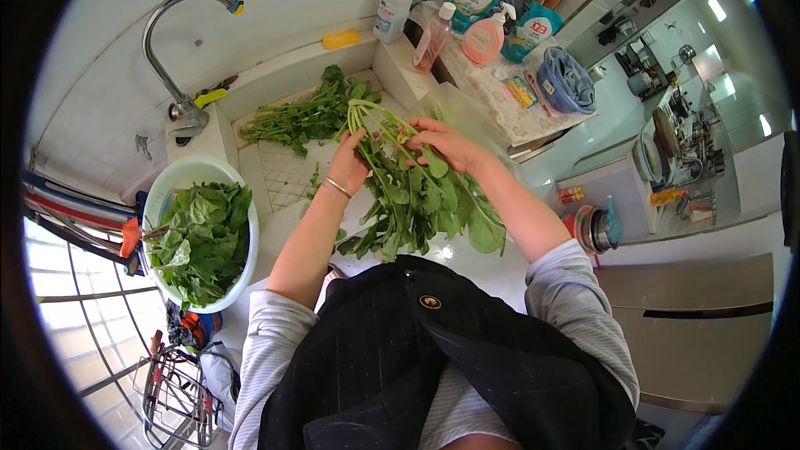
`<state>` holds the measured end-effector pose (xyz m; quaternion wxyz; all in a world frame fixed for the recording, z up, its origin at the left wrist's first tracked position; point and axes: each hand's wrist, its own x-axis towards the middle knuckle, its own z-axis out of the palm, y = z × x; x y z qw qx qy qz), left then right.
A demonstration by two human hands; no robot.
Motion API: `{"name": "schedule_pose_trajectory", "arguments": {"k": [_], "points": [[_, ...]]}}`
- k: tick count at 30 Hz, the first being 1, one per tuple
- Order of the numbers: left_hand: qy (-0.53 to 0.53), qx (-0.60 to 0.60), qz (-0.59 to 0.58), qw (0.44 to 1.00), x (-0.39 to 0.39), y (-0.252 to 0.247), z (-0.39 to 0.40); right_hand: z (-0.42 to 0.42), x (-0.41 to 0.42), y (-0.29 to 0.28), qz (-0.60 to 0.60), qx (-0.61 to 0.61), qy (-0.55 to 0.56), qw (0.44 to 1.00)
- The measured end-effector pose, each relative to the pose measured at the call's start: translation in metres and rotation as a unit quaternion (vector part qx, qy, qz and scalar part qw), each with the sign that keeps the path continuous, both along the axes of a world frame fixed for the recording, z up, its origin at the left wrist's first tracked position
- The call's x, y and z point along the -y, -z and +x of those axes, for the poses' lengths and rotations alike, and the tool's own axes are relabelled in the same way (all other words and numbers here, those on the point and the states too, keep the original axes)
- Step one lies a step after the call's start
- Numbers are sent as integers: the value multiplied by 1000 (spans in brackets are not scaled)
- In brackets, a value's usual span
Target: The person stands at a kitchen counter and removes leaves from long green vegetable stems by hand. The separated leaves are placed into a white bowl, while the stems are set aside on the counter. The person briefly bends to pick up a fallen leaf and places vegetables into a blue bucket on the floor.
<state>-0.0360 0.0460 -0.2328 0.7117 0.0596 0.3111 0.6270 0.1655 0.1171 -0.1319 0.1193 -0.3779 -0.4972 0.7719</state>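
A bunch of leafy greens hangs between my hands, its pale stems at the top and its leaves drooping toward my black apron. My left hand grips the stems from the left side. Opposite it, my right hand has its fingers closed on stems and leaves of the same bunch. Beyond them, more leafy greens lie in a shallow tiled sink. To my left, a pale round basin holds a heap of broad green leaves. Part of a clear plastic bag shows behind my right hand.
A curved metal faucet stands behind the basin. A white bottle with a blue cap, a pink pump bottle and a blue basket stand back right. A yellow sponge lies on the ledge.
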Motion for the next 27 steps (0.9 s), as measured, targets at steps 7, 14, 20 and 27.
{"name": "schedule_pose_trajectory", "arguments": {"k": [7, 14, 20, 27], "points": [[48, 39, 19, 998, -2, -1, -9, 13, -5, 1, -14, -3, -36, 999], [55, 46, 41, 997, 7, -19, -2, 25, -5, -3, 43, 25, -62, 997], [55, 53, 94, 993, 22, -83, -1, 14, 23, -53, 214, 79, -112, 967], [-45, -204, 145, 967, 20, -153, -4, -15, 40, -107, 369, 90, -133, 916]]}}
